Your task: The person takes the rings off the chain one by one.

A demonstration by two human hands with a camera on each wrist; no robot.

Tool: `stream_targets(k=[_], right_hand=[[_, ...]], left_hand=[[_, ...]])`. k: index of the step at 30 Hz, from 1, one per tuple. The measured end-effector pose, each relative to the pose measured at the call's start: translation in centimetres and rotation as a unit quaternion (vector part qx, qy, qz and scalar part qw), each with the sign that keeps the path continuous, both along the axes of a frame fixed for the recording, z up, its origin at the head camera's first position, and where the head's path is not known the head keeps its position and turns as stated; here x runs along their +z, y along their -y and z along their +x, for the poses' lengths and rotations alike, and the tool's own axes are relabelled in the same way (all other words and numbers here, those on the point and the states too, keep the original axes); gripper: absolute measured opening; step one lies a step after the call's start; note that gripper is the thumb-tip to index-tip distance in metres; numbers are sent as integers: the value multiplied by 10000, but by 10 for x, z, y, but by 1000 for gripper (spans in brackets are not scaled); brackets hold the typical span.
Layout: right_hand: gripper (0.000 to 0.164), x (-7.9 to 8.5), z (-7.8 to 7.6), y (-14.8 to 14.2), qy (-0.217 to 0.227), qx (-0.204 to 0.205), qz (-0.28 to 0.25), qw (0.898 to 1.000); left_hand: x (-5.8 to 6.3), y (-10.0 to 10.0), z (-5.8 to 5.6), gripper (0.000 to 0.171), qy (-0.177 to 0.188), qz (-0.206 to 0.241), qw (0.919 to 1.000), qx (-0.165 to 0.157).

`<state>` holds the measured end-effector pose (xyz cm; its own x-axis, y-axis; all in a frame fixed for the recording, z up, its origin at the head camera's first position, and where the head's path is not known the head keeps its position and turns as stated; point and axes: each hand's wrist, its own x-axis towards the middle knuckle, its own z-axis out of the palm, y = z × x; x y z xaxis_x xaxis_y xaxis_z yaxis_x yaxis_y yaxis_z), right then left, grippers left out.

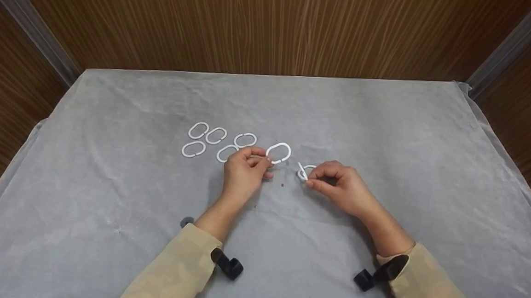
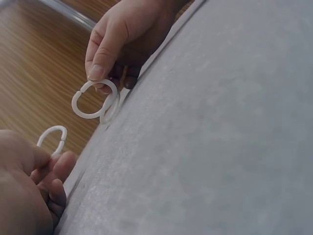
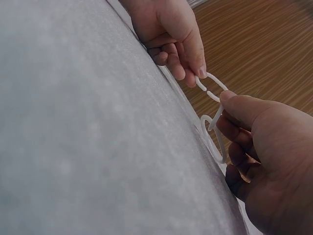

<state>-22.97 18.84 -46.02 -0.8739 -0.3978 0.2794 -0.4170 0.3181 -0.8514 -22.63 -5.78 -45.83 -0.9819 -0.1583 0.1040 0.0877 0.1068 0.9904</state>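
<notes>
My left hand [image 1: 244, 173] pinches a white oval shower curtain ring [image 1: 280, 144] between thumb and fingers, with the small gap in the ring facing down and right. To its right, my right hand [image 1: 343, 188] grips another white curtain ring [image 2: 86, 116] by its edge. A second ring [image 2: 115, 110] hangs linked through that one, low over the cloth. In the head view, the left-hand ring and the right-hand pair stand a short way apart. The right fingers partly cover the linked rings in the head view.
Several more white curtain rings lie on the grey cloth [image 1: 120, 181] left of my hands, among them one ring [image 1: 193, 156] at the left and one [image 1: 246, 134] beyond my left fingers. A wood-grain panel [image 1: 273, 29] rises behind the table.
</notes>
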Motion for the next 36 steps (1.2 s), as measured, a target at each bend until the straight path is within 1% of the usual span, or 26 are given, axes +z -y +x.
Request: stream_targets(k=[3, 7, 12, 18, 27, 31, 36], right_hand=[[7, 0, 0, 0, -13, -10, 5, 10000], [6, -1, 0, -1, -12, -3, 26, 10000], [6, -1, 0, -1, -8, 1, 48, 10000], [6, -1, 0, 0, 123, -44, 22, 9999], [6, 0, 0, 0, 210, -49, 50, 9998], [6, 0, 0, 0, 215, -33, -3, 9998], [6, 0, 1, 0, 212, -28, -44, 9998]], left_hand=[[0, 0, 0, 6, 28, -110, 9999, 41], [-1, 1, 0, 8, 13, -344, 9994, 5], [0, 2, 1, 5, -32, -635, 9980, -15], [2, 3, 2, 8, 38, -926, 9957, 17], [-1, 3, 1, 9, -33, -1099, 9939, 106], [-1, 3, 1, 10, -62, -1209, 9924, 204], [0, 3, 1, 12, -61, -1243, 9917, 309]])
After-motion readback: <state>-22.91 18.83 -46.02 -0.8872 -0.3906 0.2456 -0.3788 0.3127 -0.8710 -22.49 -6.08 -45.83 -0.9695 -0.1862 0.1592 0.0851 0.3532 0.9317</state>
